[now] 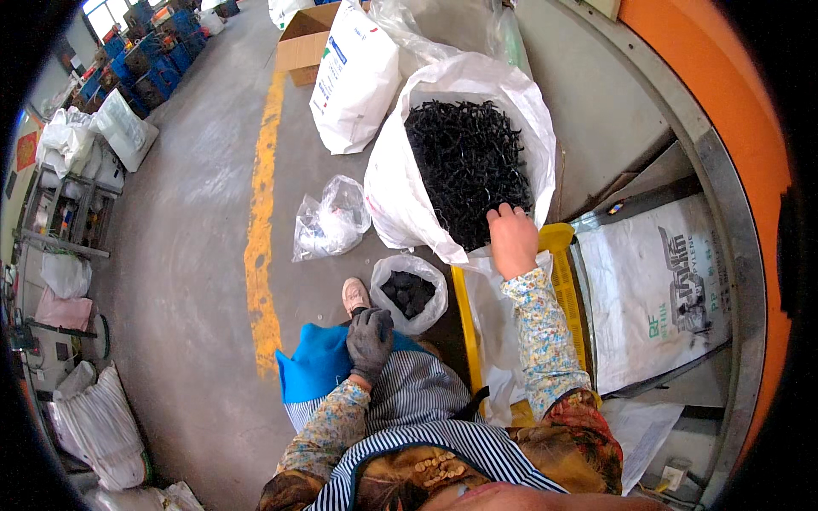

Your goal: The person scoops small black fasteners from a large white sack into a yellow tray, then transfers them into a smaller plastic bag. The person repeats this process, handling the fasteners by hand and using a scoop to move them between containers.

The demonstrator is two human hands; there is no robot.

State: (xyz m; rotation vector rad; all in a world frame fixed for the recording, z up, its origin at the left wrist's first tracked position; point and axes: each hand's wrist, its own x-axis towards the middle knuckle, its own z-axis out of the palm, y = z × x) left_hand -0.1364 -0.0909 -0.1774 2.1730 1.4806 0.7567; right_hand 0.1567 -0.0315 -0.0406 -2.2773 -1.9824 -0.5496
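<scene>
My left hand (371, 342), in a dark grey glove, rests over my knee on a blue cloth (313, 366). Its fingers are curled, and whatever may be inside them is hidden. Bare, my right hand (513, 242) reaches over the near rim of a large white sack (396, 200). The fingers are bent and slightly apart at the edge of a heap of thin black plastic pieces (467, 162); nothing shows held in them. Between sack and knee stands a small clear-lined bag (433, 312) with black chunky pieces (409, 293) in it.
A yellow crate (467, 328) with white plastic film stands under my right forearm. Past it lies a printed white sack (652, 289) by the orange machine frame (707, 68). A clear bag (331, 223), an upright white sack (356, 81) and a cardboard box (300, 47) stand farther off.
</scene>
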